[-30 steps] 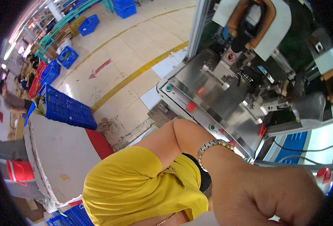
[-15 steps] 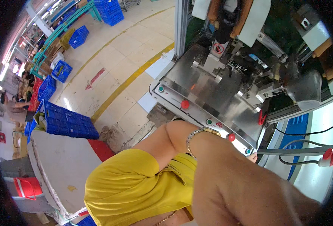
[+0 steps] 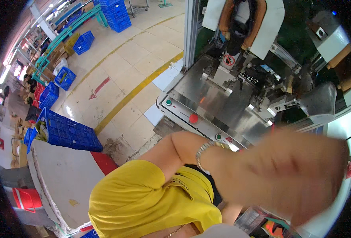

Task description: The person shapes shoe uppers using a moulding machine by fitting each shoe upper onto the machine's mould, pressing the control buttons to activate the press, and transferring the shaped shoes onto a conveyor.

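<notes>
My left hand (image 3: 286, 170) is raised close to the camera, to the right of the bracelet (image 3: 205, 156) on its wrist. It is smeared by motion, and I cannot tell whether its fingers are apart or closed, or whether they hold anything. Behind it stands a machine with a metal worktop (image 3: 207, 99). A red button (image 3: 193, 118) and a green button (image 3: 168, 102) sit on its front panel; the panel's right end is hidden by the hand. My right hand does not show; a bit of skin (image 3: 232, 213) below the left hand may be my right arm.
At left, a blue crate (image 3: 70, 129) stands at the far end of a pale table (image 3: 64, 178). A red bucket (image 3: 26, 198) is beyond that table's left edge. More blue crates (image 3: 83, 42) lie on the tiled floor. Dark clamps and a shoe-like form (image 3: 241, 23) fill the machine.
My left hand has risen from the lower right and now covers the right end of the button panel. The fingers seen by that end before are out of sight.
</notes>
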Available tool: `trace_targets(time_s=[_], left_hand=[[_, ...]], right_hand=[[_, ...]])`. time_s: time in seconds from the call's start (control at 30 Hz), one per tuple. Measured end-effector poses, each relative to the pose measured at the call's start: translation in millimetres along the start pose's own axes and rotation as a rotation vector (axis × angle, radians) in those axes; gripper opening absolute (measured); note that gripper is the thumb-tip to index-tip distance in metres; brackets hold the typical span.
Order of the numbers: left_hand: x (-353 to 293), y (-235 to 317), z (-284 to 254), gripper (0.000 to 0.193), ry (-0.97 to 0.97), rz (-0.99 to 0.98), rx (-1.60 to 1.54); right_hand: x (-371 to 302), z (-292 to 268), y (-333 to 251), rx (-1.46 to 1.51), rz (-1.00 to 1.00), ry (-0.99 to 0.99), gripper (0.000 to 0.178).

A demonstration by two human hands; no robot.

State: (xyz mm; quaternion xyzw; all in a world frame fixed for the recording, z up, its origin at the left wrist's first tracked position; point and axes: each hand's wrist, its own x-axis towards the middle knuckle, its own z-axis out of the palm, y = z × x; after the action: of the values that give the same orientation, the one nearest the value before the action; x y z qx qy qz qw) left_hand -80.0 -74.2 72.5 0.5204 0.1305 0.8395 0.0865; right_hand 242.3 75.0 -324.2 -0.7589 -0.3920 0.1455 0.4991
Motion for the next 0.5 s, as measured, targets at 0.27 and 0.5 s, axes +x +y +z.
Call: trace_targets(time_s=[0.27,0.5], left_hand=[[76.6,-19.3,-86.6,0.018,0.104,0.044,0.420],[122.8,-41.2,-128.3,0.014,-0.086,0.216,1.082]], right_hand=[[-14.5,-5.5,-38.4,-0.098,-0.015,-0.078,0.035],[-17.4,-7.6,-45.4,-0.087,-0.035,-0.056,0.033]])
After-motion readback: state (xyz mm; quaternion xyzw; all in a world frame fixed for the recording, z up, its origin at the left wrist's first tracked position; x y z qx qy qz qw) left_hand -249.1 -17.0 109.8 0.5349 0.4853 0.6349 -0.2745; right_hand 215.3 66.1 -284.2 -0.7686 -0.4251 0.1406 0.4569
